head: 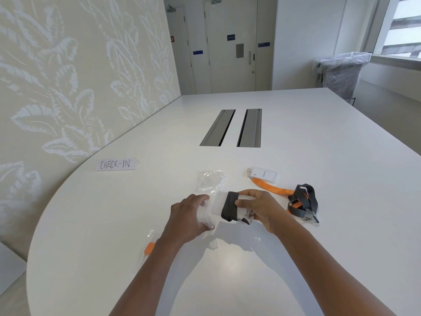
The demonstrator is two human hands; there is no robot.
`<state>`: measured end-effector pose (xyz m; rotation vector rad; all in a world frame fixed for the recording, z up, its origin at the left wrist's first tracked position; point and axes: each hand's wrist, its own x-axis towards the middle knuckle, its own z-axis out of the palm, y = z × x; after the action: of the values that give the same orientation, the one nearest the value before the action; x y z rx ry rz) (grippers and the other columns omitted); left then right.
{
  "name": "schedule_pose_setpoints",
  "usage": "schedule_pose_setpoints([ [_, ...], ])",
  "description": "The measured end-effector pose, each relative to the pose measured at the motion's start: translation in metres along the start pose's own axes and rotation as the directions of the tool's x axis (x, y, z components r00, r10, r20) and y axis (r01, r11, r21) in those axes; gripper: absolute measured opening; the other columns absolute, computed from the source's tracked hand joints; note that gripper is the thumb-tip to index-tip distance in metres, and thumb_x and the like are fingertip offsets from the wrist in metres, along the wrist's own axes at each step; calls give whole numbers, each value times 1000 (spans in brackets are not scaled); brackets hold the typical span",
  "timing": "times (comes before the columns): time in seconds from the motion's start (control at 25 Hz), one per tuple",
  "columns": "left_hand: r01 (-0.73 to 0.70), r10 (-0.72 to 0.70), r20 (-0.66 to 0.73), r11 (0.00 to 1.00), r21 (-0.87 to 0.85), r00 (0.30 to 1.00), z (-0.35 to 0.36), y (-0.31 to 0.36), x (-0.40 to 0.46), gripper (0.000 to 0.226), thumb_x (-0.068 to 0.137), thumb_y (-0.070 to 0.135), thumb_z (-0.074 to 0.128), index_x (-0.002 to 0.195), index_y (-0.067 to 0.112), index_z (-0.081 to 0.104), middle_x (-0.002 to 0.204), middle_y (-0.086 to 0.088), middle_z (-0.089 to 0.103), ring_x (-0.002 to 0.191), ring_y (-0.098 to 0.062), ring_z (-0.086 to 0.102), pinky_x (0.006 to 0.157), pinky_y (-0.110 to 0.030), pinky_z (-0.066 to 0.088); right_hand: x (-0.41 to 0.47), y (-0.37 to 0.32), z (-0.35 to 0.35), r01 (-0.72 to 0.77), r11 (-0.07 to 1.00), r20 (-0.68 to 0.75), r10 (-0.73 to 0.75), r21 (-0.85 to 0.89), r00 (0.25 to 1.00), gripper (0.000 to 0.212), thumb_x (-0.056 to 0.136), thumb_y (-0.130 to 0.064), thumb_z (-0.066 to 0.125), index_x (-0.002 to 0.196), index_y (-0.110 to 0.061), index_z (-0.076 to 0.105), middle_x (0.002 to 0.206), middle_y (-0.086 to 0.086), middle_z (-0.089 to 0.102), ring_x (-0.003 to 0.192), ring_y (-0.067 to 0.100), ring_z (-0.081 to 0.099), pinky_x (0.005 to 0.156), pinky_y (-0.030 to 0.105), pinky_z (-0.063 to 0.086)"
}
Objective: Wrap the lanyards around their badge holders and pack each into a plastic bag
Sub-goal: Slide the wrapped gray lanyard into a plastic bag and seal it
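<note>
We saw the right hand (255, 207) holding a badge holder (230, 206) with a dark lanyard wound around its middle, thumb pressed on its face and fingers curled behind, so that grip was clamped on the bundle. The left hand (190, 216) had its fingers closed on a clear plastic bag (206, 218), whose mouth met the bundle's left end (how far inside it sat, we could not tell). Both hovered just above the white tabletop (296, 144). A second clear bag (210, 180) lay beyond the hands. To the right lay another badge holder (265, 174) with an orange lanyard (273, 185), which ran into a loose dark lanyard (304, 201). A "CHECK-IN" sign (115, 164) stood farther left.
</note>
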<state>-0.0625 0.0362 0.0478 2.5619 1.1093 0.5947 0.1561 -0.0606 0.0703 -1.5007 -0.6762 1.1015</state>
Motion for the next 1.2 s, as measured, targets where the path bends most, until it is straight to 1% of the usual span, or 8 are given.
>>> schedule_pose_setpoints([
  [0.12, -7, 7, 15, 999, 45, 1000, 3, 3, 2, 84, 64, 48, 85, 137, 39, 45, 116, 22, 50, 113, -6, 53, 98, -29, 28, 0, 1, 1, 1, 1000, -7, -1, -25, 1000, 23, 78, -4, 81, 98, -11, 72, 98, 20, 73, 80, 29, 67, 77, 42, 59],
  [0.2, -28, 26, 30, 999, 45, 999, 6, 6, 3, 86, 63, 48, 85, 138, 39, 43, 116, 23, 48, 113, -5, 52, 98, -28, 26, -1, 2, 2, 2, 998, -23, -3, -68, 1000, 23, 77, -5, 82, 97, -9, 71, 91, 17, 71, 77, 28, 67, 74, 41, 60],
  [0.44, -40, 38, 21, 998, 53, 999, 9, 9, 8, 87, 64, 47, 86, 139, 36, 43, 118, 18, 49, 116, -7, 52, 101, -32, 31, -2, 3, 1, -13, 989, -11, 12, -151, 1000, 25, 75, -3, 81, 98, -5, 70, 84, 14, 70, 70, 24, 67, 65, 37, 60],
  [0.6, -88, 82, 94, 994, 66, 992, 10, 13, 9, 90, 64, 50, 83, 142, 34, 41, 124, 16, 47, 120, -9, 50, 105, -35, 32, -2, -1, 6, -17, 978, 4, 18, -209, 1000, 23, 75, -3, 80, 95, -8, 71, 84, 12, 71, 70, 22, 67, 56, 29, 58],
  [0.76, -95, 83, 179, 994, 61, 980, 13, 18, 8, 100, 60, 56, 85, 145, 33, 37, 133, 16, 44, 125, -9, 46, 110, -36, 29, 0, 0, 8, -8, 974, -10, 5, -227, 1000, 19, 74, -4, 80, 90, -10, 71, 80, 9, 69, 68, 21, 66, 55, 28, 58],
  [0.92, -91, 75, 228, 994, 62, 971, 14, 19, 8, 104, 59, 61, 84, 146, 33, 34, 133, 15, 41, 125, -10, 45, 112, -36, 27, 0, 5, 12, -10, 970, -48, -2, -244, 999, 18, 73, -6, 80, 88, -12, 71, 79, 7, 69, 68, 19, 65, 51, 25, 54],
  [1.04, -107, 82, 250, 990, 88, 965, 16, 23, 8, 102, 60, 63, 81, 145, 31, 34, 132, 13, 41, 126, -11, 44, 112, -38, 28, 0, 8, 14, -14, 971, -60, 0, -239, 998, 20, 73, -8, 80, 90, -10, 70, 81, 9, 69, 70, 20, 65, 51, 25, 54],
  [1.2, -130, 95, 256, 984, 119, 962, 21, 29, 7, 96, 62, 62, 77, 142, 29, 37, 126, 11, 43, 122, -14, 47, 110, -41, 33, -1, 11, 17, -38, 974, -76, 21, -222, 997, 17, 73, -8, 79, 86, -11, 68, 79, 9, 68, 66, 19, 65, 53, 27, 57],
])
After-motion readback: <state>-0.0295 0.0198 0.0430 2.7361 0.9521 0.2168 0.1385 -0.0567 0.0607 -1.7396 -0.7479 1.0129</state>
